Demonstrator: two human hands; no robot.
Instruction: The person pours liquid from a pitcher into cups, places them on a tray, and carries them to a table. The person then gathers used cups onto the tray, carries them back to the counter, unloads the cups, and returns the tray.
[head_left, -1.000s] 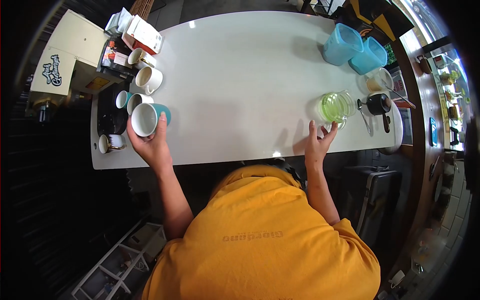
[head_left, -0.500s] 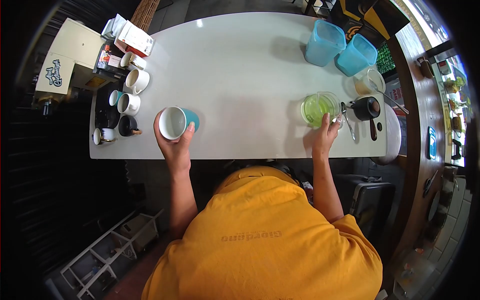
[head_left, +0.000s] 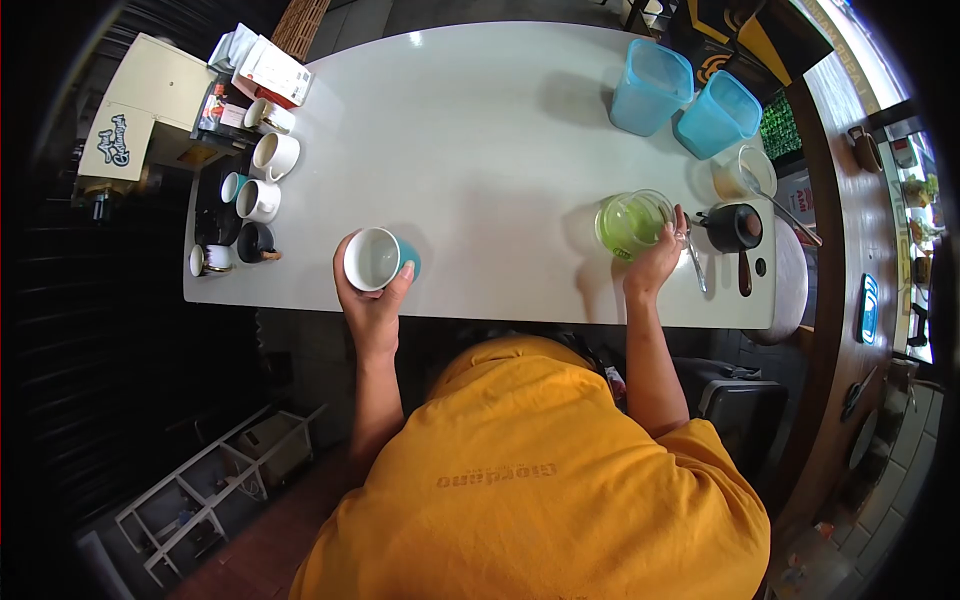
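Note:
My left hand (head_left: pixel 372 312) is wrapped round a teal cup (head_left: pixel 408 258) with a white inside, its mouth tilted towards me, near the front edge of the table. On the right, my right hand (head_left: pixel 654 266) grips a clear glass jug (head_left: pixel 622 232) by its handle side. Green liquid lies in the jug, which leans a little and casts a shadow on the tabletop. Close beside that hand a metal spoon (head_left: pixel 697 270) rests on the table. Just beyond it stands a small black pot (head_left: pixel 733 228) with a wooden handle.
Several mugs (head_left: pixel 276 153) line the left end of the white table (head_left: pixel 470 130), by a cream machine (head_left: pixel 140 110). Two blue plastic containers (head_left: pixel 652 90) stand at the back right. Near them is a clear tub (head_left: pixel 742 178) with a long spoon (head_left: pixel 795 215).
My left hand has moved slightly right with the teal cup. The glass jug has shifted a little and now leans more, with its rim nearer my right hand.

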